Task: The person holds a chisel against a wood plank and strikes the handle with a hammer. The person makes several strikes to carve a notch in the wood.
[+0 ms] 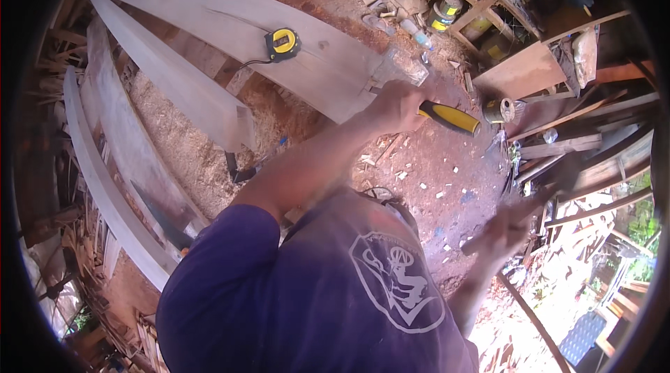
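My left hand [399,106] is closed around a chisel [452,117] with a yellow and black handle. The handle sticks out to the right of my fist, and the blade is hidden. Close under this hand lies the near end of a wide, pale wooden board [328,69]. Off to the right, my right hand [504,235] grips the wooden shaft of a hammer [541,200], both smeared by motion. Its dark head [569,172] is up and away from the chisel. On the board rests a yellow and black tape measure [282,43].
Left of the wide board lie a thick beam [174,80] and curved planks [105,177] over sawdust. Wood chips dot the reddish floor [453,170]. Cans [445,13], a spool-like tin [500,110] and scrap timber [562,146] crowd the right and back.
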A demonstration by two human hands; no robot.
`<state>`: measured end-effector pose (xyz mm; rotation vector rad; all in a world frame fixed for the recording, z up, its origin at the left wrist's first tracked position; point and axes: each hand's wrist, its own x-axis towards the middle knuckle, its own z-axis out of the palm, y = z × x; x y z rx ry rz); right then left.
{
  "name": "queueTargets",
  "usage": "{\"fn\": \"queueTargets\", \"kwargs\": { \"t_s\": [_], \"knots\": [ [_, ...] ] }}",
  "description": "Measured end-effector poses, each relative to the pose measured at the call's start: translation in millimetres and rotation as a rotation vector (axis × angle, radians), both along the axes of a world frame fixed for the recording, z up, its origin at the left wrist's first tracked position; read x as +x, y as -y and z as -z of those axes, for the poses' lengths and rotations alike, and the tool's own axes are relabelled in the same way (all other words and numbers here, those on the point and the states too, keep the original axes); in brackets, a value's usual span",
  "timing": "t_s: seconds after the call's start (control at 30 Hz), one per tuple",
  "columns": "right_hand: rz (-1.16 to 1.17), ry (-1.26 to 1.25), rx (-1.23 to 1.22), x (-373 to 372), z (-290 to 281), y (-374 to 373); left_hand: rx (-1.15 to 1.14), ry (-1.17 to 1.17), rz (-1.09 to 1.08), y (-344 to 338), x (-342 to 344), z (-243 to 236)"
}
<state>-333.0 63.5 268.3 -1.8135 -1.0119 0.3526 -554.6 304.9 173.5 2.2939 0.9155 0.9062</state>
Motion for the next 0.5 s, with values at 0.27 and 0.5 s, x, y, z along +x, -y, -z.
{"fn": "queueTargets", "kwargs": {
  "t_s": [0.27, 0.5],
  "knots": [
    [-0.151, 0.125, -0.179, -79, 36, -35, -0.034, -0.03, 0.024, -3, 4, -9],
    [0.014, -0.18, -0.21, -17, 5, -13, -0.371, 0.433, -0.07, -27, -26, -28]
  ]
}}
